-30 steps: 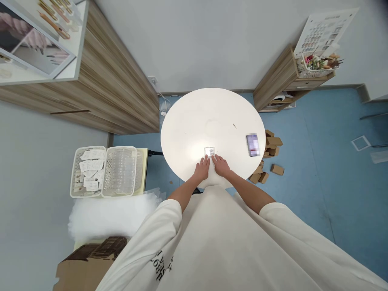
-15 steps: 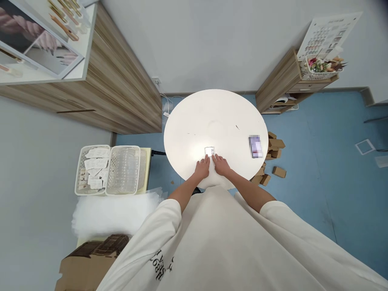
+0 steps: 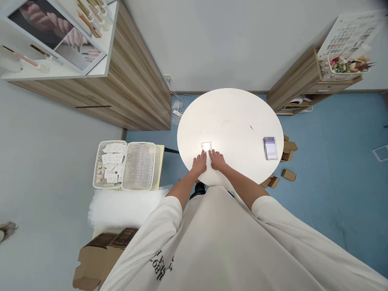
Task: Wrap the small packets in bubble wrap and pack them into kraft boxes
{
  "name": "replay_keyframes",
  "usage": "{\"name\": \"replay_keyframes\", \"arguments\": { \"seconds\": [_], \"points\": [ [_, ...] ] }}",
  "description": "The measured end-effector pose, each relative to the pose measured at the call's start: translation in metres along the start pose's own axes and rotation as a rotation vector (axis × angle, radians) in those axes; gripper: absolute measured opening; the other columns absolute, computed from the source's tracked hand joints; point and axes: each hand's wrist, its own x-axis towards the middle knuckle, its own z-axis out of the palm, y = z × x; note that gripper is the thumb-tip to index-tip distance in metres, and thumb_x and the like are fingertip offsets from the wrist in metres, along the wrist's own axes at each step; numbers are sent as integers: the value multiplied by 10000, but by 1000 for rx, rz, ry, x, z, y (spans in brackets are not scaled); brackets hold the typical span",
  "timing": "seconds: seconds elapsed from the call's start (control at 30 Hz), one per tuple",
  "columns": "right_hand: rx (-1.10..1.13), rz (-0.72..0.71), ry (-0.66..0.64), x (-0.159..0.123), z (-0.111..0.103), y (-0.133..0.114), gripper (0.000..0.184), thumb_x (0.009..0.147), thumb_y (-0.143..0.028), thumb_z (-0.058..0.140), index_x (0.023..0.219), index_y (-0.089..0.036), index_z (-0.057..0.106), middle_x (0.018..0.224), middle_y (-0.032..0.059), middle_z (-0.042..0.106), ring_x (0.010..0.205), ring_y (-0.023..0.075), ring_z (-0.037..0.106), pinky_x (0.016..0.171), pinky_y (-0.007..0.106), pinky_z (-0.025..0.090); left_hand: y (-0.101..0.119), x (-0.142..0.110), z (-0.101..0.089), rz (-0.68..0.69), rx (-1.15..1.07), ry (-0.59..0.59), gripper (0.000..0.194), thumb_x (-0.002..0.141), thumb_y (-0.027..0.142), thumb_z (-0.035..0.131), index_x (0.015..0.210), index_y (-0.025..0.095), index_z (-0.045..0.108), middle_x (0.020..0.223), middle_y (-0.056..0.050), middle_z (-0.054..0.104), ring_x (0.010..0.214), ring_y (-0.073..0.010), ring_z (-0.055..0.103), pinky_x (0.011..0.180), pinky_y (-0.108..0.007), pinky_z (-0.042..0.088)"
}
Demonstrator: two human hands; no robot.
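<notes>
A small clear square case (image 3: 206,146) lies on the round white table (image 3: 233,121), near its front edge. My left hand (image 3: 199,163) and my right hand (image 3: 216,160) rest side by side on the tabletop just behind the case, fingers stretched forward. The fingertips of both hands touch the case's near edge. Neither hand is wrapped round anything.
A phone (image 3: 269,148) lies at the table's right edge. Two white baskets (image 3: 125,165) of cards and clear cases stand to the left, with white foam and a cardboard box (image 3: 100,254) below. Small brown boxes (image 3: 287,161) litter the blue floor at right. Wooden cabinets stand behind.
The view has swung to the left, so the table and hands appear shifted right. Both hands stay at the small case in the same pose.
</notes>
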Motion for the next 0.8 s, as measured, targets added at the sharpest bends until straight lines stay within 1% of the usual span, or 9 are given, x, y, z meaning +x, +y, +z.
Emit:
{"name": "replay_keyframes", "arguments": {
  "seconds": [0.1, 0.23, 0.4, 0.5, 0.6, 0.7, 0.8],
  "points": [
    [21, 21, -20, 1, -1, -5, 947, 870, -309, 560, 1645, -216, 25, 1706, 130, 74, 1520, 361, 172, 1157, 503, 285, -8, -1, -5, 28, 2, -16, 847, 849, 208, 536, 1618, 199, 180, 1714, -100, 28, 1504, -403, 226, 1163, -574, 282],
    [112, 66, -36, -11, 4, -6, 981, 884, -343, 533, 1636, -206, -81, 1712, 116, 19, 1551, 328, 108, 1173, 489, 297, -20, -8, -2, 65, -23, -5, 836, 852, 218, 560, 1609, 217, 203, 1713, -114, -18, 1520, -408, 203, 1128, -557, 350],
    [164, 133, -90, -39, 18, -8, 958, 899, -359, 532, 1641, -175, -45, 1710, 124, 16, 1564, 301, 95, 1184, 455, 309, -38, -20, 5, 100, 26, -46, 847, 845, 153, 519, 1618, 207, 176, 1708, -137, -37, 1550, -393, 133, 1108, -569, 372],
    [155, 167, -129, -56, 26, -9, 930, 917, -375, 528, 1645, -165, -11, 1709, 127, 41, 1557, 294, 146, 1169, 438, 337, -47, -31, 8, 88, 60, -70, 856, 836, 141, 516, 1620, 212, 179, 1708, -137, -14, 1557, -380, 125, 1120, -564, 367],
    [128, 173, -143, -72, 32, -7, 896, 926, -373, 518, 1648, -184, 22, 1708, 120, 63, 1530, 299, 238, 1119, 426, 393, -52, -46, 12, 63, 98, -72, 856, 831, 157, 528, 1617, 189, 191, 1703, -160, -3, 1550, -390, 152, 1140, -573, 342],
    [105, 171, -141, -85, 36, -4, 849, 937, -365, 496, 1648, -186, 67, 1701, 131, 117, 1462, 309, 375, 1060, 410, 441, -53, -64, 18, 48, 121, -49, 849, 837, 169, 523, 1616, 152, 186, 1698, -181, 8, 1544, -399, 168, 1166, -576, 301],
    [70, 142, -125, -98, 41, 0, 805, 947, -347, 483, 1642, -172, 118, 1680, 154, 192, 1427, 311, 424, 1050, 404, 443, -51, -87, 27, 17, 62, 14, 821, 856, 212, 516, 1611, 143, 201, 1695, -188, 49, 1550, -401, 143, 1189, -584, 255]
  ]
}}
